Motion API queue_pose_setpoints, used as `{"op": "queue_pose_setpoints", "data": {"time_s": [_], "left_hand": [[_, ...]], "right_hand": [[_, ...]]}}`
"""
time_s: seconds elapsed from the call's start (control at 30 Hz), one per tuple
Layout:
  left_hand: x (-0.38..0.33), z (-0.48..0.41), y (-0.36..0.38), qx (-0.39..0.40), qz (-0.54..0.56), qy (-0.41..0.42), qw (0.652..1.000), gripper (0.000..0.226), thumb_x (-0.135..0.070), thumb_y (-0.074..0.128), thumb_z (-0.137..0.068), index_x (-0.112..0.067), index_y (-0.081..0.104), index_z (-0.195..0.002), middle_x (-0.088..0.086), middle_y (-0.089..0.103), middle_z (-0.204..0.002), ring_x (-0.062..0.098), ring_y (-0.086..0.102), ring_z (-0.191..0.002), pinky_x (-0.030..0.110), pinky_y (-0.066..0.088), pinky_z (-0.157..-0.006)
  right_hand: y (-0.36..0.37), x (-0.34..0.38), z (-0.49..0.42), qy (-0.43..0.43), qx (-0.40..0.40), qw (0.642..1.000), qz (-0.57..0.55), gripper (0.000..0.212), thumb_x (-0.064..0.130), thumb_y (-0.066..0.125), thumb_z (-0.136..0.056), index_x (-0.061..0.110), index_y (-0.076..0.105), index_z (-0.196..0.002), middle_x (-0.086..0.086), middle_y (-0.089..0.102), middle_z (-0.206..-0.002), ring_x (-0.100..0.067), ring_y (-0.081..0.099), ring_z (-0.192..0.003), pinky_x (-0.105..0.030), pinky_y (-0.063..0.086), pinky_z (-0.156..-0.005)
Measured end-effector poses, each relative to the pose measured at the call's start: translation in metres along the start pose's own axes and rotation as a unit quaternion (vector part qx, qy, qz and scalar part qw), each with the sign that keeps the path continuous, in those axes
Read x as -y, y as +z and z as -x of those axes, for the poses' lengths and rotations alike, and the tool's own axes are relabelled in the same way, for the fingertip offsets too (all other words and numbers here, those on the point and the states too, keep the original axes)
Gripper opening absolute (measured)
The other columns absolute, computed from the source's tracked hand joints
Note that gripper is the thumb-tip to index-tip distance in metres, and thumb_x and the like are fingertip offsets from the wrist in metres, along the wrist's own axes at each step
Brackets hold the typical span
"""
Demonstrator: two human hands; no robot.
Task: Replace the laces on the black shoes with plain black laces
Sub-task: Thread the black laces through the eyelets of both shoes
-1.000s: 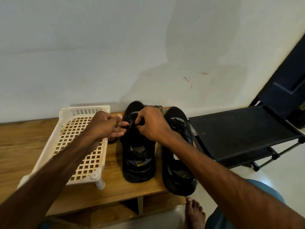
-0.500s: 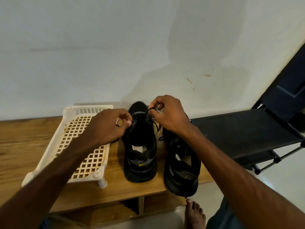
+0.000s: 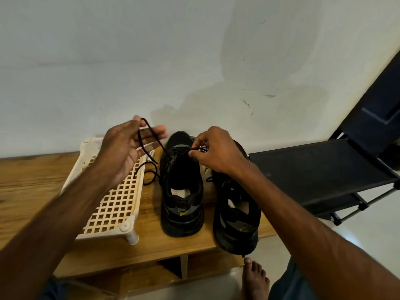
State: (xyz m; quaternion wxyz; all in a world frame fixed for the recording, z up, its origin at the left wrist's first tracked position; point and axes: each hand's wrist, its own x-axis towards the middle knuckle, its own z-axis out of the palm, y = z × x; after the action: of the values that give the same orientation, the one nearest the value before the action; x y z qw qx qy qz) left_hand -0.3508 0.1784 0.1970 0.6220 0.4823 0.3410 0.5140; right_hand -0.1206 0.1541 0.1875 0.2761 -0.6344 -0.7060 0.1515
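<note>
**A:** How far along is the relacing?

**B:** About midway, I'd judge. The first shoe (image 3: 181,191) sits mid-bench (image 3: 32,187). A black lace (image 3: 160,146) runs through its top eyelets, but both ends are loose and nothing is tied.

**A:** And the hands?

**B:** The left hand (image 3: 127,146) is raised at ten o'clock from that shoe. Its fingers are stretched out with one lace end looped over them. The slack trails down beside the white rack (image 3: 112,202) at nine o'clock. The right hand (image 3: 216,150), at one o'clock, pinches the other end in curled fingers. A speckled lace (image 3: 203,148) shows at its fingertips. I can't tell whether it's held or just lying behind.

**A:** The second shoe?

**B:** The second shoe (image 3: 237,213) is at three o'clock, heel at the bench's front edge. Its lacing looks dark, but it's too blurred to call plain. What's probably left is tightening, tying, and checking that one.
</note>
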Motion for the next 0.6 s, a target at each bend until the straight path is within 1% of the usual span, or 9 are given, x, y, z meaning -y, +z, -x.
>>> {"op": "queue_pose_setpoints", "data": {"time_s": [0.03, 0.1, 0.17, 0.23, 0.3, 0.33, 0.4, 0.53, 0.6], "left_hand": [[-0.003, -0.001, -0.002, -0.008, 0.095, -0.014, 0.995, 0.021, -0.028, 0.044, -0.108, -0.016, 0.056, -0.095, 0.002, 0.073, -0.085, 0.018, 0.072, -0.082, 0.038, 0.059, -0.087], [-0.006, -0.004, -0.011, -0.024, 0.158, -0.026, 0.987, 0.022, -0.030, 0.047, -0.106, -0.021, 0.053, -0.088, -0.008, 0.051, -0.065, 0.006, 0.049, -0.055, 0.024, 0.055, -0.064], [-0.003, -0.008, -0.016, -0.041, 0.044, -0.015, 0.998, 0.023, -0.029, 0.053, -0.104, -0.021, 0.056, -0.083, -0.009, 0.044, -0.061, 0.005, 0.035, -0.049, 0.018, 0.039, -0.047], [0.006, -0.007, -0.015, -0.041, -0.214, 0.040, 0.975, 0.012, -0.028, 0.068, -0.097, -0.020, 0.062, -0.091, -0.008, 0.058, -0.068, 0.006, 0.051, -0.056, 0.019, 0.044, -0.053], [0.020, -0.005, -0.011, -0.017, -0.429, 0.083, 0.899, 0.026, -0.022, 0.081, -0.086, -0.022, 0.060, -0.101, -0.009, 0.070, -0.087, 0.001, 0.068, -0.083, 0.019, 0.054, -0.071], [0.026, -0.003, -0.007, 0.007, -0.481, 0.089, 0.872, 0.031, -0.020, 0.083, -0.083, -0.024, 0.059, -0.102, -0.010, 0.071, -0.092, 0.000, 0.069, -0.091, 0.018, 0.056, -0.073], [0.029, 0.000, -0.003, 0.038, -0.497, 0.079, 0.863, 0.031, -0.018, 0.083, -0.082, -0.027, 0.059, -0.100, -0.012, 0.071, -0.094, -0.001, 0.070, -0.093, 0.015, 0.057, -0.072], [0.025, -0.001, -0.008, 0.057, -0.507, 0.064, 0.858, 0.034, -0.014, 0.085, -0.079, -0.033, 0.061, -0.095, -0.013, 0.074, -0.085, -0.003, 0.071, -0.087, 0.022, 0.060, -0.077], [0.024, -0.001, -0.009, 0.040, -0.495, 0.073, 0.865, 0.037, -0.014, 0.086, -0.079, -0.033, 0.060, -0.097, -0.013, 0.075, -0.081, -0.003, 0.071, -0.076, 0.015, 0.057, -0.069]], "right_hand": [[0.000, 0.000, -0.001, -0.003, 0.003, 1.000, 0.004, 0.009, 0.026, 0.079, -0.087, 0.017, 0.080, -0.089, 0.013, 0.067, -0.073, 0.001, 0.062, -0.067, -0.013, 0.042, -0.061], [0.000, 0.000, -0.001, -0.002, 0.008, 1.000, 0.007, 0.010, 0.025, 0.078, -0.088, 0.016, 0.080, -0.090, 0.009, 0.071, -0.080, -0.003, 0.064, -0.074, -0.012, 0.042, -0.061], [0.000, 0.001, -0.002, 0.006, 0.005, 1.000, -0.011, 0.010, 0.025, 0.076, -0.090, 0.016, 0.079, -0.092, 0.009, 0.071, -0.087, -0.003, 0.064, -0.080, -0.007, 0.038, -0.062], [0.001, 0.002, -0.002, 0.008, -0.002, 0.999, -0.044, 0.010, 0.024, 0.074, -0.091, 0.015, 0.078, -0.093, 0.010, 0.071, -0.088, -0.002, 0.064, -0.081, -0.004, 0.039, -0.060], [0.001, 0.004, -0.001, 0.004, -0.001, 0.998, -0.066, 0.010, 0.021, 0.072, -0.093, 0.014, 0.078, -0.096, 0.012, 0.070, -0.087, 0.000, 0.064, -0.079, 0.000, 0.041, -0.060], [0.001, 0.005, -0.001, 0.002, 0.002, 0.998, -0.069, 0.010, 0.021, 0.071, -0.093, 0.014, 0.077, -0.097, 0.012, 0.070, -0.087, 0.000, 0.064, -0.079, 0.001, 0.040, -0.061], [0.001, 0.006, 0.000, -0.001, 0.006, 0.998, -0.066, 0.010, 0.020, 0.071, -0.093, 0.014, 0.077, -0.098, 0.010, 0.071, -0.088, -0.002, 0.064, -0.079, 0.000, 0.041, -0.060], [0.002, 0.006, 0.000, -0.017, -0.007, 0.999, -0.039, 0.009, 0.022, 0.071, -0.092, 0.018, 0.078, -0.096, 0.010, 0.072, -0.091, 0.004, 0.061, -0.070, -0.009, 0.041, -0.062], [0.003, 0.004, 0.001, -0.017, -0.001, 0.999, -0.033, 0.008, 0.023, 0.072, -0.092, 0.020, 0.078, -0.096, 0.011, 0.072, -0.091, 0.011, 0.057, -0.061, -0.006, 0.037, -0.058]]}}
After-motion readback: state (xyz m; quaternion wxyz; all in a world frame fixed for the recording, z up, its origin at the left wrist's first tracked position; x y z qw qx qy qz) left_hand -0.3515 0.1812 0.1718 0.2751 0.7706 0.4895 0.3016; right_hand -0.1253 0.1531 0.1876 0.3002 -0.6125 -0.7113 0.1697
